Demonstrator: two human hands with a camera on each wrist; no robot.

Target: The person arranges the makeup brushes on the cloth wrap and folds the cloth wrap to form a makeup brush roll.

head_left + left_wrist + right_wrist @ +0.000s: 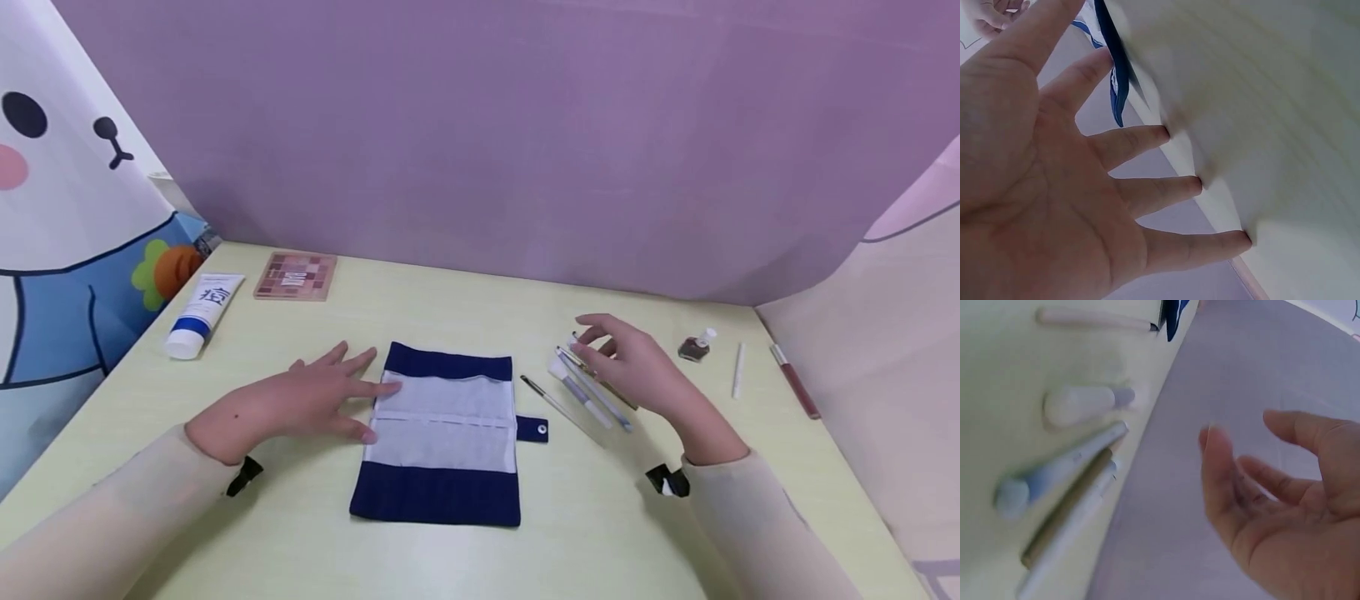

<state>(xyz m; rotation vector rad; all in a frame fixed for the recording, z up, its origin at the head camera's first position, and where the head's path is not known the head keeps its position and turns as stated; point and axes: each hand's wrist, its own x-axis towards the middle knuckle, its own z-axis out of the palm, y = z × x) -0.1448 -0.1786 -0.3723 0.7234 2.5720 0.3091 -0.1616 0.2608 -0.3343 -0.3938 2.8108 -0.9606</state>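
A navy-and-grey cloth pouch [442,446] lies unfolded on the table, its snap tab [533,429] sticking out to the right. My left hand [311,400] spreads its fingers at the pouch's left edge. Thumb and index finger rest on the cloth there, while the other fingertips [1161,133] touch the table. To the right of the pouch, my right hand [630,362] hovers over several slim brushes and pencils with loosely bent fingers and nothing between them. Below it lie a short white brush [1079,405], a blue-ended brush [1063,464] and a gold pencil [1063,515]. A thin brush [558,406] lies nearer the pouch.
At the back left are a white tube [202,317] and a pink palette [296,277]. On the right lie a small bottle [696,346], a white stick [738,371] and a red-brown tube [797,383]. A purple cloth [487,150] hangs behind the table.
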